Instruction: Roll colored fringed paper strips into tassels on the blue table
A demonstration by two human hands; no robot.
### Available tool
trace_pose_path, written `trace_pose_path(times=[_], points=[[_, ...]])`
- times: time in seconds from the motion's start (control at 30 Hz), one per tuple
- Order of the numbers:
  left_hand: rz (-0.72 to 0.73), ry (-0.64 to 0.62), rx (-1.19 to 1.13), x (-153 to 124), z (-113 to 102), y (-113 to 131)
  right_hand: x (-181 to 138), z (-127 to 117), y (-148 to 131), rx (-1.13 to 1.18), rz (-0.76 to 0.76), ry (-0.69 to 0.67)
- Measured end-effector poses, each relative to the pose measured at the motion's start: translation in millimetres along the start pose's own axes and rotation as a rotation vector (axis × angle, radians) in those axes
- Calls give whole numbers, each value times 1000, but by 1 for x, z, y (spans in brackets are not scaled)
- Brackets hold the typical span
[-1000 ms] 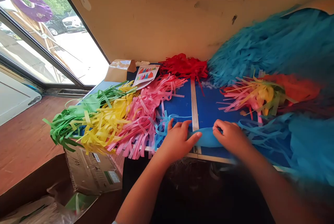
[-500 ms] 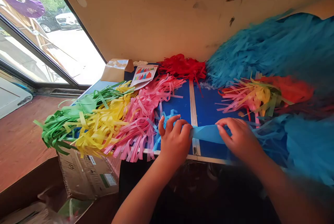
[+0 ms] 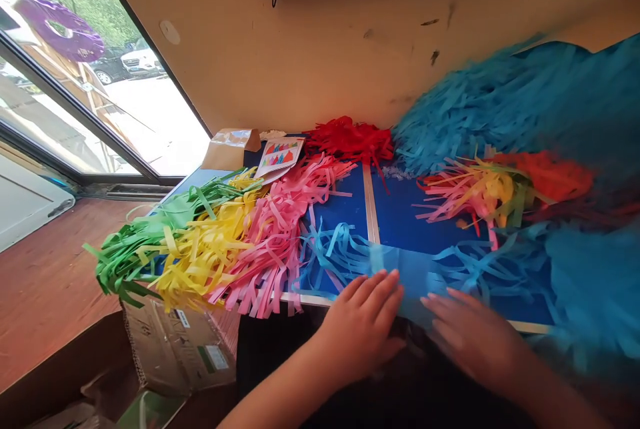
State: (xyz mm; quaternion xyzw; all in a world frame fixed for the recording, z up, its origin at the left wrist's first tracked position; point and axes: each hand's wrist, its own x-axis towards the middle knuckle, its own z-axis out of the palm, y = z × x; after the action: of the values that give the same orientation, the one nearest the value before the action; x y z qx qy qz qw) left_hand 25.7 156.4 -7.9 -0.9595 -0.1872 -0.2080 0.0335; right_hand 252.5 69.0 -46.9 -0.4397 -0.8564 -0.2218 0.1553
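A light blue fringed paper piece (image 3: 410, 269) lies flat on the dark blue table (image 3: 345, 209), its cut strips fanned out to the left and right. My left hand (image 3: 363, 325) rests at the table's near edge with its fingers stretched flat onto the paper's lower left part. My right hand (image 3: 475, 335), slightly blurred, lies flat with its fingertips on the paper's lower right part. Neither hand grips anything.
Green (image 3: 145, 239), yellow (image 3: 210, 242) and pink (image 3: 273, 229) fringe bundles lie left, red fringe (image 3: 350, 139) at the back, a mixed-colour bundle (image 3: 490, 189) right. A big blue fringe heap (image 3: 530, 102) fills the right side. A cardboard box (image 3: 175, 342) stands below; a window is at left.
Both hands let go of the folded blue piece and drew back toward the near edge. The paper now lies spread open and flat, with its strips fanned out.
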Motion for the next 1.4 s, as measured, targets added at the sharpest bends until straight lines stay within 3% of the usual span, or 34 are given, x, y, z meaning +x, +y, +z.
trace_pose_path(times=[0.13,0.3,0.47,0.63,0.7,0.77,0.87,0.97,1.23,1.4], points=[[44,-182,22,19,13,-1,18,-6,-1,-3,80,-15],[77,-163,42,9,20,-7,35,-9,-3,202,175,51],[16,-136,37,-11,9,-26,38,-12,7,393,254,30],[-218,-206,47,-14,-21,-29,47,-20,19,542,371,-194],[-305,-200,30,-3,-31,-21,53,-24,22,563,390,-274],[-292,-226,-44,15,-33,-14,58,-26,25,558,402,-333],[-181,-381,-167,44,-24,-12,66,-26,29,542,425,-411],[-177,-475,-166,62,-13,-22,76,-23,36,569,467,-483],[-316,-483,64,72,2,-31,99,-17,60,568,808,-692],[-331,-540,75,80,11,-33,107,-18,61,467,840,-754]])
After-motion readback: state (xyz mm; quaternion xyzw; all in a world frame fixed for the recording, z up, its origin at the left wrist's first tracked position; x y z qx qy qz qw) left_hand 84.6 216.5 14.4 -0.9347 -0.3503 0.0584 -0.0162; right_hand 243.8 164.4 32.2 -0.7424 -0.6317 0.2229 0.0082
